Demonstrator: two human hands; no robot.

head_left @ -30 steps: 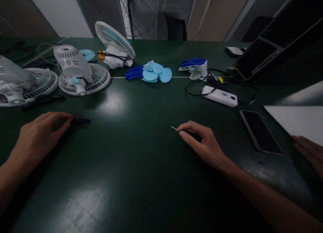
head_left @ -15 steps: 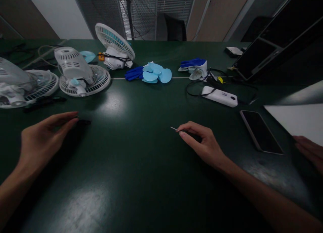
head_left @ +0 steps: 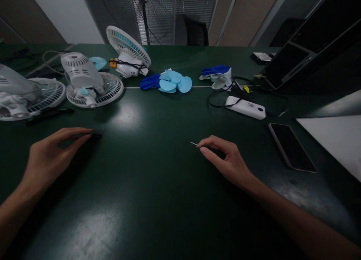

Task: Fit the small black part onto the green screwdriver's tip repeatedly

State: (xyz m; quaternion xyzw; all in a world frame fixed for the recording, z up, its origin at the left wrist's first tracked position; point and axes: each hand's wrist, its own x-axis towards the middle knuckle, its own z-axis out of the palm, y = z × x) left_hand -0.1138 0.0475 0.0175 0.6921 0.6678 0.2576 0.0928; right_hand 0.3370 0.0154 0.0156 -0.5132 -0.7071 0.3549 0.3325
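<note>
My left hand is low over the table at the left. Its thumb and fingertips are pinched on a small, dark, elongated object, which sticks out to the right; its kind cannot be made out. My right hand hovers near the middle right, thumb and forefinger closed on a thin metal rod. The rod's free end points left, and its other end is hidden in the fingers. A wide stretch of green tabletop lies between my two hands.
White fans lie at the back left, by a tilted fan. A light-blue fan blade and blue-white gloves sit behind. A white device with black cable, a phone and a white sheet are at right.
My left hand has shifted right along the dark object and its fingertips have closed on it. Another person's hand at the right edge has gone out of view. My right hand is nearly still.
</note>
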